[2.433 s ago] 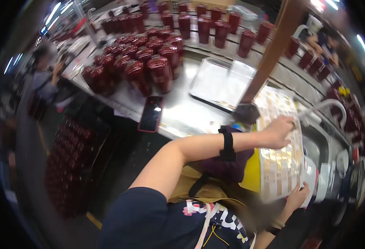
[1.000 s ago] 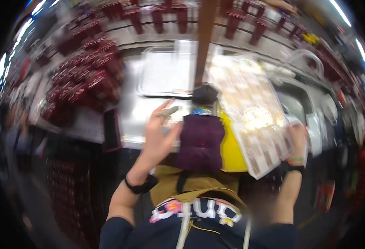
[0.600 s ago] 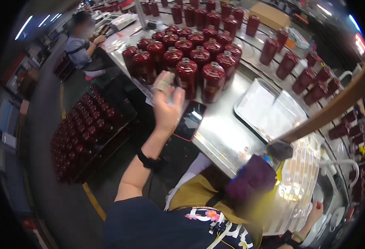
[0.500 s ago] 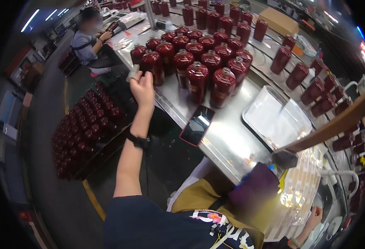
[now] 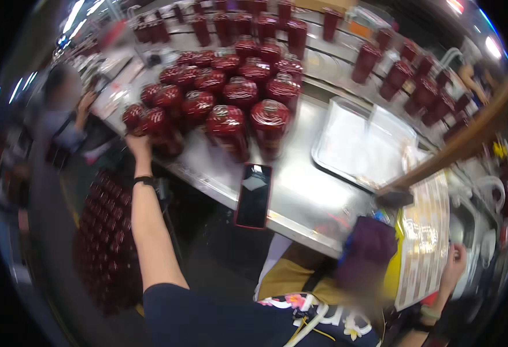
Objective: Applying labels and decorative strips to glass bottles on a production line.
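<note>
My left hand (image 5: 140, 147) reaches out to the left edge of the metal table. It closes around a glossy dark red bottle (image 5: 133, 117) at the near left corner of a group of several such bottles (image 5: 227, 124); its fingertips are hidden and the picture is smeared there. At the far right, my right hand (image 5: 454, 263) is curled beside a sheet with rows of shiny gold labels (image 5: 424, 231). What its fingers hold, if anything, cannot be made out.
A phone (image 5: 254, 196) lies at the table's front edge, and a white-lined tray (image 5: 355, 139) stands to its right. A brown bar (image 5: 456, 144) crosses the right side. More bottles (image 5: 366, 61) stand behind. Crowded bottles (image 5: 106, 231) are low on the left. Another person (image 5: 66, 115) sits far left.
The view has turned. My left hand has gone from open in front of the bottles to the corner bottle and closed around it. My right hand remains beside the label sheet.
</note>
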{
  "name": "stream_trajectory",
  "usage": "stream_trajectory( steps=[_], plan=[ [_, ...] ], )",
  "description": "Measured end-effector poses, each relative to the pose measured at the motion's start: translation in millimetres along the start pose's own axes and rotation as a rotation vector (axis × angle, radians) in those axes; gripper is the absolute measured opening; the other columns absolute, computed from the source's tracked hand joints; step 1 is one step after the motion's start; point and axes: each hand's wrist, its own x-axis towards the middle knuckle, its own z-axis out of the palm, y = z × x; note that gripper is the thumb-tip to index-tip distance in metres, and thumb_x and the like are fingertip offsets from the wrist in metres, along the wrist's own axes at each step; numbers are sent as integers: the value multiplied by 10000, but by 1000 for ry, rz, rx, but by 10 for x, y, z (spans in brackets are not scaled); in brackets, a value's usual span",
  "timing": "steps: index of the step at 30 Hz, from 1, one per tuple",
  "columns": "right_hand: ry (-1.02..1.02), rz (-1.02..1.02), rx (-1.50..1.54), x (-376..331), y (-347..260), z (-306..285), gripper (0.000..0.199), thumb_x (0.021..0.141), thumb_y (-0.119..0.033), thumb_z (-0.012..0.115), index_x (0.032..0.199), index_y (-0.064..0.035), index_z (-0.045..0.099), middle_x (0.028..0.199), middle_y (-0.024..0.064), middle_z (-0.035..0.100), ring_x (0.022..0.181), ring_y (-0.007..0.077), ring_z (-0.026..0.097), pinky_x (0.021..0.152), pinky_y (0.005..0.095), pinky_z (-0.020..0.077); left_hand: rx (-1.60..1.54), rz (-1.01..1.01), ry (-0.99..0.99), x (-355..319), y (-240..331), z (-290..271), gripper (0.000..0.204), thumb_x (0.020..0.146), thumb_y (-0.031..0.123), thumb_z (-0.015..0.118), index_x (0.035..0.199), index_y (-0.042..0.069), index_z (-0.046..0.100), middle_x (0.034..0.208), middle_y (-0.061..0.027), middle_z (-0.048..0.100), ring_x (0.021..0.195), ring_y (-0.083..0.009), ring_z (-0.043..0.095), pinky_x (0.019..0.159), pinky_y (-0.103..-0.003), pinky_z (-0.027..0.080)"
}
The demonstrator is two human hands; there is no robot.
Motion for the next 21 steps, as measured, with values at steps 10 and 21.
stream_trajectory(
  steps=[10, 21],
  plan=[
    [20, -16, 59, -366, -774, 323, 72, 938, -46, 690, 1009, -30, 694, 825, -6, 588, 658, 79, 407, 601, 250, 354, 11, 290, 275, -1370, 1892, -183, 762, 787, 173, 915, 1391, -55, 512, 1285, -151, 648, 1093, -238, 673, 920, -386, 593],
    [-654, -404, 636, -867, -1958, 746, 1167, 657, -320, 986, 1582, -17, 342, 1506, 195, 489, 1143, 289, 634, 927, 353, 527, -705, -456, -1094, -4094, 3777, 1472, 741, 790, 245, 900, 1338, -51, 498, 1254, -123, 646, 1141, -190, 645, 1005, -351, 518]
  ],
)
